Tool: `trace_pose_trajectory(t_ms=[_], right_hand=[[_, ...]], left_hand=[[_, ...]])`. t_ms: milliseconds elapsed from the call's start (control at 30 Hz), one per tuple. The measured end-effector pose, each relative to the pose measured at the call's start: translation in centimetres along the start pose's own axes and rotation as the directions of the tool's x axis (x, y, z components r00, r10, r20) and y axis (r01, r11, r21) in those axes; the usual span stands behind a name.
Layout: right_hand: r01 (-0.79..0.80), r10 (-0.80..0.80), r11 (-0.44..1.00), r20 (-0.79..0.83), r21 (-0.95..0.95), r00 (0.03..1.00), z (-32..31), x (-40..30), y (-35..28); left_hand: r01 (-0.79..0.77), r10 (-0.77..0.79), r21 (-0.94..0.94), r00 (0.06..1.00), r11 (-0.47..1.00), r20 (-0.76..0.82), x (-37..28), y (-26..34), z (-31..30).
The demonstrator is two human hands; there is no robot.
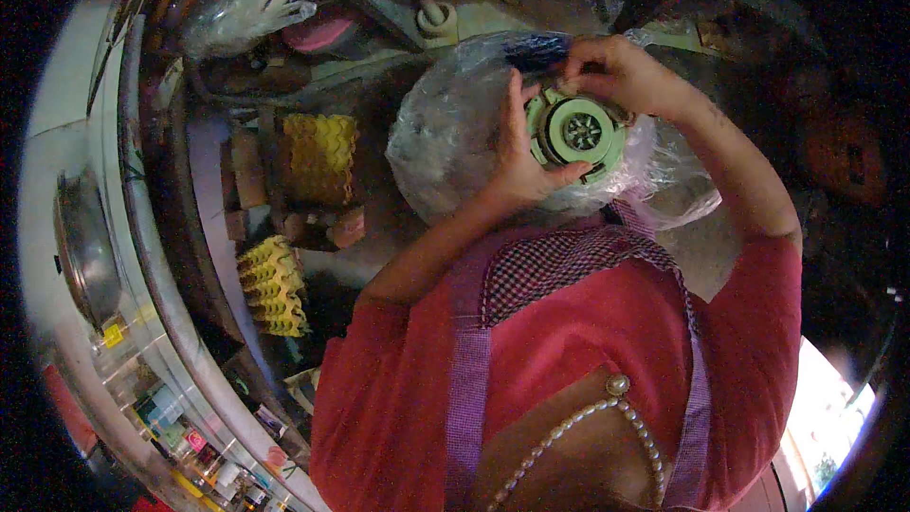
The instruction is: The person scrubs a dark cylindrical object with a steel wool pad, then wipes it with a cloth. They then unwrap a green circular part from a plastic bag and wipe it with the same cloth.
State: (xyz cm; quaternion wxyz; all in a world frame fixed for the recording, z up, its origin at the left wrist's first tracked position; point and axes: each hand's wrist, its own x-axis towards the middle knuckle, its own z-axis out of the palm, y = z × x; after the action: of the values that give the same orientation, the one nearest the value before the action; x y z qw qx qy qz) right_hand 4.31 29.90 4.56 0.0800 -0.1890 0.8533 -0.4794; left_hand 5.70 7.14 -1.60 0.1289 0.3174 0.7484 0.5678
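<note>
My left hand (530, 149) grips a pale green, round plastic device (604, 149) from its left side, with fingers spread along the rim and the thumb over the lower edge. Its centre holds a dark disc with a star-like pattern. My right hand (618, 75) bends over the upper rim, fingers curled, the fingertips close to the device's edge. What those fingertips pinch is not clear. Behind both hands bulges a large clear plastic bag (448, 135), with something dark blue (537, 50) showing at its top.
Yellow egg trays (320, 156) stand stacked at the left, with another stack (274, 288) nearer me. A glass display counter (213, 434) with small packages curves along the left. On it rests a round metal lid or pan (85, 249). A pale mortar-like vessel (436, 18) stands ahead.
</note>
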Motion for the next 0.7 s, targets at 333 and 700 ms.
trace_pose_trajectory(t_ms=[333,700], right_hand=[[-0.011,0.009,0.986,-0.010,-0.165,1.000,1.5,2.5,-0.4],[-0.202,0.244,0.963,-0.264,0.176,0.933,-1.2,-3.1,0.2]], left_hand=[[-0.048,0.048,0.008,0.999,0.999,-0.005,0.2,-1.3,0.1],[-0.033,0.025,-0.127,0.998,0.991,-0.060,0.4,-0.6,0.1]])
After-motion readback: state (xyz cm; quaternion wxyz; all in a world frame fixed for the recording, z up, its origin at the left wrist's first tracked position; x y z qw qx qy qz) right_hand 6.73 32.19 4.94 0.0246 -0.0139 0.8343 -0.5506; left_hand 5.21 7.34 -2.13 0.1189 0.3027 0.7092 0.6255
